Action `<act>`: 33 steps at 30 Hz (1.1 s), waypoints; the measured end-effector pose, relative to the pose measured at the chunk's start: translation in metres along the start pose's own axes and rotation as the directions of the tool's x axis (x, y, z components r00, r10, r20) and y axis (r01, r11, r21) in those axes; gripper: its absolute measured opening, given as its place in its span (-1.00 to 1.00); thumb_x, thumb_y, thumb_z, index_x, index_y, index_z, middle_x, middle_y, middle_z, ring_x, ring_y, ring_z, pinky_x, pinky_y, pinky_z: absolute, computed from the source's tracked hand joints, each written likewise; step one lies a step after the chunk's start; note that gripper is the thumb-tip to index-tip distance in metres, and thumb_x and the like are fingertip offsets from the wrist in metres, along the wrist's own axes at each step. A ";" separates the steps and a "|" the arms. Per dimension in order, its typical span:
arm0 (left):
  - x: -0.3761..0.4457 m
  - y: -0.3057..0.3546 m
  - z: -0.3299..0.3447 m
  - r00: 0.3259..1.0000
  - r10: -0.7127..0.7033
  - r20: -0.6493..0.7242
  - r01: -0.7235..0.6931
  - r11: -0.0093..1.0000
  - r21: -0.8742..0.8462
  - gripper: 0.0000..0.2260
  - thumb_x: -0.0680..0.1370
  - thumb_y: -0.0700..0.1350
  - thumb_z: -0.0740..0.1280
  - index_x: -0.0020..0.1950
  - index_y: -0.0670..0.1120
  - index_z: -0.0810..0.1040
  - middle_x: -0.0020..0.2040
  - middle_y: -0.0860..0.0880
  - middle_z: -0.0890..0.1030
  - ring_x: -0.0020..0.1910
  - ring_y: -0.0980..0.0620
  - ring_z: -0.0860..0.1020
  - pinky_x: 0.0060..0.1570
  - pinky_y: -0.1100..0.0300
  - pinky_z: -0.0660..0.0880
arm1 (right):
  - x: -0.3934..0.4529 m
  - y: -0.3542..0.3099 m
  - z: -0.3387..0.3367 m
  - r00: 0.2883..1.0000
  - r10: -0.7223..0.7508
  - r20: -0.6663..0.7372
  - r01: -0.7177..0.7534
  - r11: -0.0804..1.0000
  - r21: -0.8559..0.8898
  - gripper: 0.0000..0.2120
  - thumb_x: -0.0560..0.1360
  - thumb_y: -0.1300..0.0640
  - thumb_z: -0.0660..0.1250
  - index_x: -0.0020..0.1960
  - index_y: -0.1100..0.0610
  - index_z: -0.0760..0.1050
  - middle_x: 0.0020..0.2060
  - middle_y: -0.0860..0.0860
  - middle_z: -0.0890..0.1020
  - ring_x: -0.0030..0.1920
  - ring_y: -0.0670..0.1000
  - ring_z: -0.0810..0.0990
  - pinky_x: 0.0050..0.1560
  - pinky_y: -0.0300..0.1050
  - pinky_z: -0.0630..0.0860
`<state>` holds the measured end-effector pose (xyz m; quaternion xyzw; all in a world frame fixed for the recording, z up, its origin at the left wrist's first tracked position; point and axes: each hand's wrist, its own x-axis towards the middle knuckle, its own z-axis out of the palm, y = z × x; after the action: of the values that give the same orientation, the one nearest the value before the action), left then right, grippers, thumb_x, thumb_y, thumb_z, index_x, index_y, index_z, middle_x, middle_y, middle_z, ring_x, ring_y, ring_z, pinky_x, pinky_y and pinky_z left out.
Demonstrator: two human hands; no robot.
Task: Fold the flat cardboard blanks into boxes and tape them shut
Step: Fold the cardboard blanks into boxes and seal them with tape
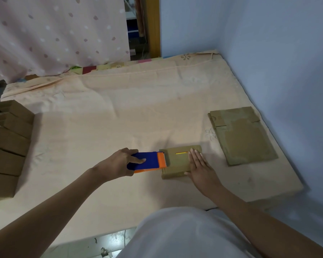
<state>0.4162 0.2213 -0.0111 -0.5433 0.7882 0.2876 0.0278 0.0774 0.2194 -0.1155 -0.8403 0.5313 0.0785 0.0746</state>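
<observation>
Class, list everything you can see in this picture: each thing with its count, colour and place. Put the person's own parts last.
folded box: one, brown, centre of mattress
tape dispenser: one, blue and orange, at box's left edge
flat blanks: one stack, brown, right
finished boxes: several, brown, left edge
mattress: one, peach
curtain: one, pink dotted, behind
wall: blue, right
left hand: grips dispenser
right hand: flat on box
</observation>
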 end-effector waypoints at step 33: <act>0.029 -0.004 -0.005 1.000 -0.009 -0.010 0.008 0.998 -0.062 -0.49 0.47 -0.18 0.47 0.39 0.09 0.53 0.41 -0.05 0.45 0.24 -0.04 0.44 0.18 0.18 0.44 | 0.021 0.030 -0.024 0.999 0.021 0.043 -0.022 1.000 0.012 -0.23 0.65 -0.25 -0.22 0.56 0.33 0.19 0.56 0.20 0.24 0.55 0.14 0.25 0.51 0.04 0.10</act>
<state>0.4094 0.1934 -0.0185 -0.5486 0.7768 0.3091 0.0080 0.0609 0.1831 -0.0976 -0.8321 0.5391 0.0939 0.0901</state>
